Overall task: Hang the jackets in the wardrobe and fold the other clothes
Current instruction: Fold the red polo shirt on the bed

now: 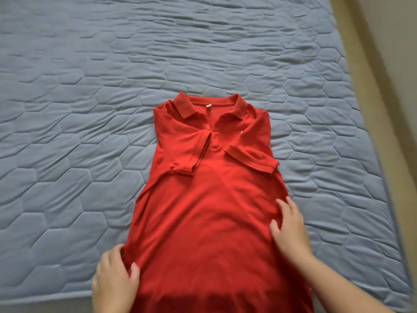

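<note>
A red polo shirt (207,199) lies front-up on the blue quilted mattress (90,86), collar pointing away from me. Both short sleeves are folded inward across the chest. My left hand (115,279) grips the shirt's lower left edge, thumb on top of the fabric. My right hand (291,229) rests flat on the shirt's right side, fingers spread and pressing the cloth down. The shirt's hem runs out of view at the bottom.
The mattress fills most of the view. Its right edge (370,154) borders a beige strip and a plain floor or wall at the far right. The near mattress edge (45,301) shows at the bottom left.
</note>
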### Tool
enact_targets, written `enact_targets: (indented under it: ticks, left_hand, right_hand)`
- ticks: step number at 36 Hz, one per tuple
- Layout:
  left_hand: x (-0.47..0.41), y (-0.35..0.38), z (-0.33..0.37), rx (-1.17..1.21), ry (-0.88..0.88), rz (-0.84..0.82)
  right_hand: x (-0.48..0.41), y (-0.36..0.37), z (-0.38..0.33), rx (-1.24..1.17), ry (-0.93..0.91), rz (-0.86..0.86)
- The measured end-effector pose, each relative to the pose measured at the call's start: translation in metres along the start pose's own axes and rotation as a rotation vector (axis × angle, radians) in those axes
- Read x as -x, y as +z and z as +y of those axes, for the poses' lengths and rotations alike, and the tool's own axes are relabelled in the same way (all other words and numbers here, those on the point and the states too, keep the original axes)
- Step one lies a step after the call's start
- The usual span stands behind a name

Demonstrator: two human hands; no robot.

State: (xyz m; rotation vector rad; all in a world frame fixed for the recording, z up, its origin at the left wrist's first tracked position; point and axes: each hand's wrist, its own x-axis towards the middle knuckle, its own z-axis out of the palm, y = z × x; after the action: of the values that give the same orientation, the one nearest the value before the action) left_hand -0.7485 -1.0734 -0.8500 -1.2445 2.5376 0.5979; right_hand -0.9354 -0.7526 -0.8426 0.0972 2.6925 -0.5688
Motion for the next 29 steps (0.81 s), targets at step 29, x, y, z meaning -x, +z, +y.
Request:
enact_targets:
  ticks: [29]
  left_hand:
    - [-0.05,0.103,0.334,0.83,-0.223,-0.424]
  right_hand:
    - [-0.107,-0.014,0.034,-0.236,0.26,0.022]
